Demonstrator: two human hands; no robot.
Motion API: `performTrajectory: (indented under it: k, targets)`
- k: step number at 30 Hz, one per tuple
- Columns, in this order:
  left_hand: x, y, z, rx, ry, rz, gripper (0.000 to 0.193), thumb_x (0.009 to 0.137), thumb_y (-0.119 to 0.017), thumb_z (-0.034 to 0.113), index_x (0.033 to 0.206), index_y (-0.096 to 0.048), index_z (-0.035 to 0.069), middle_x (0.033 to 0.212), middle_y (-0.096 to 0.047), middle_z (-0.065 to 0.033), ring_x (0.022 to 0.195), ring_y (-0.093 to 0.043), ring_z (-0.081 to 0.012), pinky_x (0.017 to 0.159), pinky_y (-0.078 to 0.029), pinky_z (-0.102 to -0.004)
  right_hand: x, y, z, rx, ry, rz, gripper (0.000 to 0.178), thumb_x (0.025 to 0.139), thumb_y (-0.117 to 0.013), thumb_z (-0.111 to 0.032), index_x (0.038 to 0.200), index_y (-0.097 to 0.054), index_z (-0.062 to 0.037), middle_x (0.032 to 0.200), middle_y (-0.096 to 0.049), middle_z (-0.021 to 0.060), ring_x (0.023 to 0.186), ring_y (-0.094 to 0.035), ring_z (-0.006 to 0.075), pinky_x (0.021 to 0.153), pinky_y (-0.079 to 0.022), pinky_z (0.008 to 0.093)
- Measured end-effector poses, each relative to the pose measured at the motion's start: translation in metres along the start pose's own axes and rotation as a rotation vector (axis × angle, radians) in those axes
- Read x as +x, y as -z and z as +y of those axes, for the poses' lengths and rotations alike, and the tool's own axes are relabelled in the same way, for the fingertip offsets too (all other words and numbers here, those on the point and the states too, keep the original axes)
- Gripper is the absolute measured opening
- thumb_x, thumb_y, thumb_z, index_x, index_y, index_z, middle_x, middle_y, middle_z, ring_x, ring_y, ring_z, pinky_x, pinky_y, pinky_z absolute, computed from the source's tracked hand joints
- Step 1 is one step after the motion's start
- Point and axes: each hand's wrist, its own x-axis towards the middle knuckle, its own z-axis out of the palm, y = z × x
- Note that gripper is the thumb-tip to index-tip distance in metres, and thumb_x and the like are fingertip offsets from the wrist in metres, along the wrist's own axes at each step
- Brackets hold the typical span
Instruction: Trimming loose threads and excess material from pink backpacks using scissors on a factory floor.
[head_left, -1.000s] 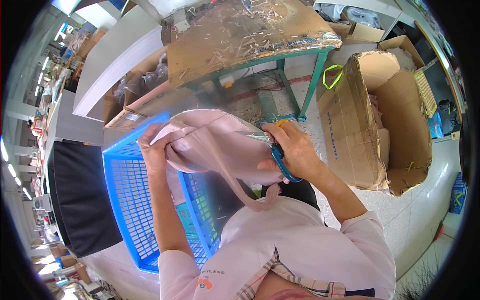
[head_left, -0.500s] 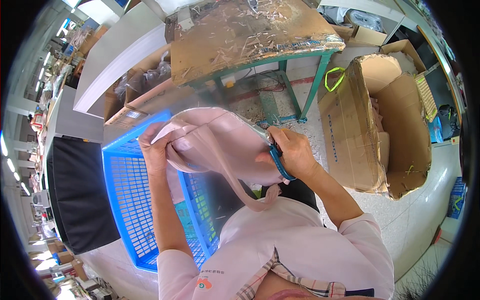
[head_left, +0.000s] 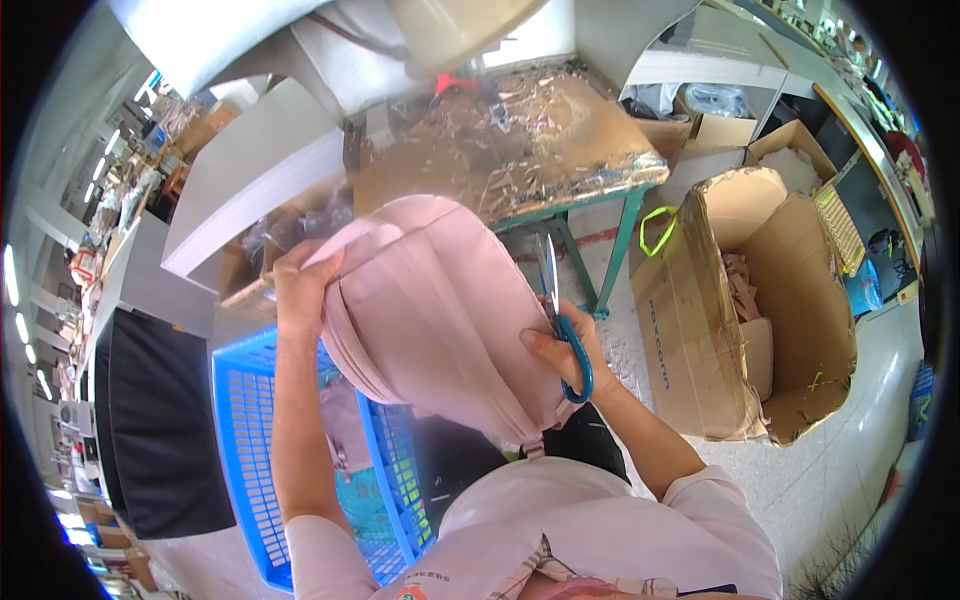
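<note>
A pale pink fabric bag (head_left: pixel 440 300) with a wide strap lying down its face is held up in front of my chest. My left hand (head_left: pixel 302 285) is closed around its upper left edge, thumb on top of the folded fabric. In my right hand (head_left: pixel 580 345) is a pair of scissors (head_left: pixel 575 360) with teal handles. The blades point upward, close beside the bag's right edge and slightly parted. My right thumb lies against the fabric at that edge. What the fingers behind the bag do is hidden.
A blue plastic basket (head_left: pixel 245 440) with pink pieces inside stands at lower left. To the right is a tall open cardboard box (head_left: pixel 690 330) holding pink pieces. A worn green-legged table (head_left: pixel 430 160) with scraps stands ahead; a black fabric-covered box (head_left: pixel 165 430) is far left.
The bag has turned so its broad face and strap show flatter toward me. The scissor blades, earlier hidden at its edge, now point up beside it. My view has tilted slightly.
</note>
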Motion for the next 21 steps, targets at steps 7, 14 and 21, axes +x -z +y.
performTrajectory:
  k: [7, 14, 21]
  targets:
    - [0.081, -0.027, 0.028, 0.021, -0.006, -0.041, 0.018, 0.068, -0.066, 0.007, 0.081, -0.062, -0.005, 0.072, -0.061, -0.0078, 0.062, -0.055, -0.0125, 0.055, -0.043, -0.025, 0.054, -0.008, -0.034, 0.177, -0.06, 0.129, 0.022, 0.073, -0.065, -0.006, 0.093, -0.056, -0.0014, 0.078, -0.056, -0.0014, 0.071, -0.05, 0.0062, 0.064, -0.041, 0.0211]
    - [0.128, -0.042, 0.024, 0.04, -0.018, -0.093, 0.017, 0.067, -0.064, 0.007, 0.078, -0.062, -0.005, 0.069, -0.06, -0.0072, 0.059, -0.054, -0.0134, 0.052, -0.043, -0.0267, 0.076, -0.01, -0.047, 0.262, -0.115, 0.151, 0.017, 0.074, -0.062, -0.005, 0.09, -0.057, 0.0, 0.079, -0.057, 0.0015, 0.07, -0.052, 0.009, 0.064, -0.041, 0.0222]
    - [0.147, -0.049, 0.017, 0.139, -0.028, -0.097, 0.023, 0.065, -0.066, 0.008, 0.082, -0.062, -0.006, 0.072, -0.06, -0.0078, 0.061, -0.055, -0.0143, 0.056, -0.043, -0.0276, 0.085, -0.003, -0.036, 0.263, -0.125, 0.157, 0.021, 0.074, -0.062, -0.005, 0.093, -0.057, 0.0015, 0.08, -0.058, 0.0033, 0.07, -0.053, 0.0107, 0.064, -0.042, 0.0232]
